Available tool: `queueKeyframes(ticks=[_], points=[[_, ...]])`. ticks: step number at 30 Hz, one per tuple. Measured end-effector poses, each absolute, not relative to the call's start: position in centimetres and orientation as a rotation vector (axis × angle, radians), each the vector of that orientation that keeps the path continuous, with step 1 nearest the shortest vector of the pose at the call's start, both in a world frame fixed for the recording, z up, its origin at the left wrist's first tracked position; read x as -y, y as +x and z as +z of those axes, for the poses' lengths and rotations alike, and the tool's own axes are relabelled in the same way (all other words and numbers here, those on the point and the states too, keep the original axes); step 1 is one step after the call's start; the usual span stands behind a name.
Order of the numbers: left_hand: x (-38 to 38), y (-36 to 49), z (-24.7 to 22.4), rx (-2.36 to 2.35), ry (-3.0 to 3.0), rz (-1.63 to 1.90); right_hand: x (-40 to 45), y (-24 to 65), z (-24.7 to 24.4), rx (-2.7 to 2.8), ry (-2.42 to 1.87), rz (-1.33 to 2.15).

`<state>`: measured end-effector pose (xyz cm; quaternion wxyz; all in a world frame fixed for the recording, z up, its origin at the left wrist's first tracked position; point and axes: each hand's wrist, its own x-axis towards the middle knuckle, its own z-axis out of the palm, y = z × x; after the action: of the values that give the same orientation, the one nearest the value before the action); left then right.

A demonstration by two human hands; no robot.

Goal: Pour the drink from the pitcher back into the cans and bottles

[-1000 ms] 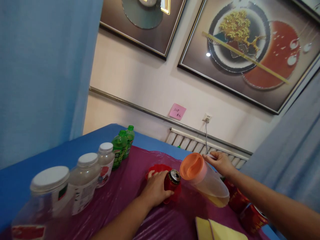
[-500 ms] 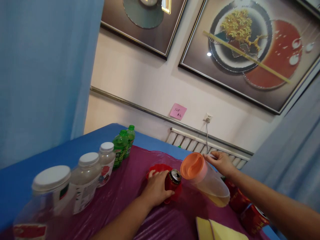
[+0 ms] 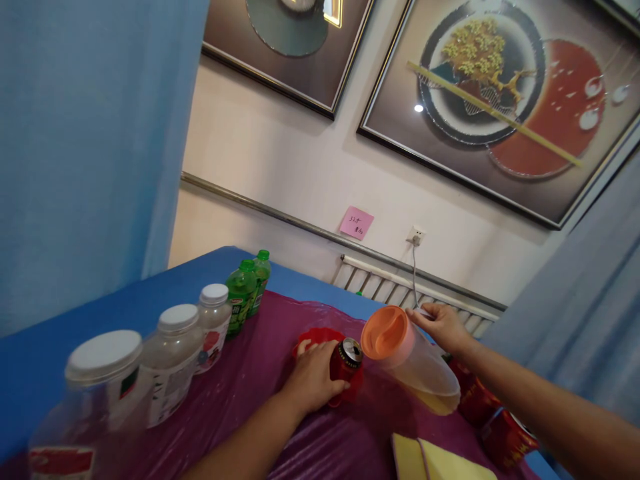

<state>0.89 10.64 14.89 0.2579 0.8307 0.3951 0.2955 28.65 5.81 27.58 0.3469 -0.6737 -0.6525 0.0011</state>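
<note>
My left hand [image 3: 314,377] is wrapped round an opened red drink can [image 3: 345,363], which stands over a red dish [image 3: 320,335]. Most of that dish is hidden behind the hand and can. With my right hand [image 3: 443,325] I grip the handle of a clear plastic pitcher [image 3: 425,370] with an orange lid [image 3: 389,332]. It is tilted, its lid close to the can's top. Some yellowish liquid lies along its lower side. No stream between pitcher and can can be made out.
Several white-capped jars [image 3: 173,360] and two green bottles [image 3: 241,297] line the left side. Red cans [image 3: 509,439] stand at right under my forearm. A folded yellow cloth [image 3: 443,460] lies in front on the purple plastic sheet [image 3: 240,400]. Behind is a radiator [image 3: 370,285].
</note>
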Motion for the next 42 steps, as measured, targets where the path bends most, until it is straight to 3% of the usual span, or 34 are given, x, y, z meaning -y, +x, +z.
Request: queueKeyframes(ticks=[42], points=[[-10.47,0.8,15.17,-1.07,2.248,0.797,-5.43,28.4,27.76,1.686,-1.77,-0.012]])
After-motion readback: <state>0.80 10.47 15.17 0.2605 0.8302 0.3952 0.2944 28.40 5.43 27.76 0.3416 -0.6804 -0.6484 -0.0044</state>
